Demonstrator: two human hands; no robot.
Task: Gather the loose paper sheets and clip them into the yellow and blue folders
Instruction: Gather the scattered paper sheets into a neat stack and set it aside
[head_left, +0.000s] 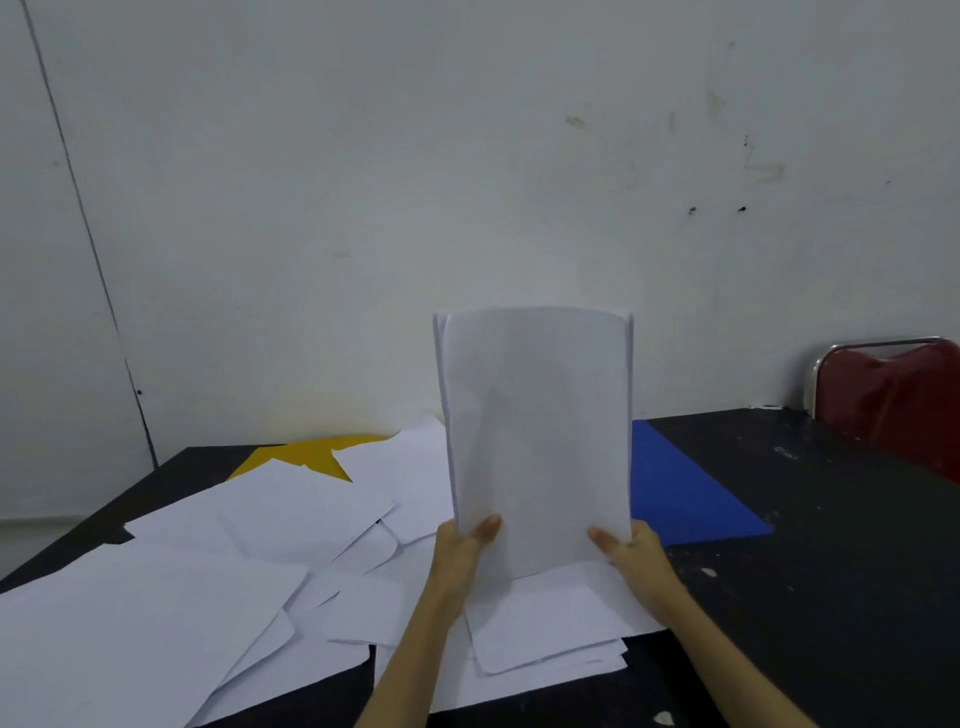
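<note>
We hold the paper stack (537, 436) up, both hands' fingers clamped on it. If our left hand (460, 551) or right hand (636, 553) loosens, sheets could slide onto the desk (810, 519)

The stack of sheets (537, 441) is presenting as thin white paper, matt and smooth, bowing slightly across its width. The loose sheets (208, 571) lying at near left are showing the same matt white paper, some with soft creases. The yellow folder (306, 456) at far left and the blue folder (685, 493) to the right are appearing as flat, smooth card or plastic; which one cannot be told. The table (831, 545) is showing a black matt top, scuffed and flecked with pale marks. The chair (893, 400) at far right is displaying glossy red upholstery in a shiny metal tube frame. The wall (467, 182) is looking painted, matt, stained in spots.
</note>
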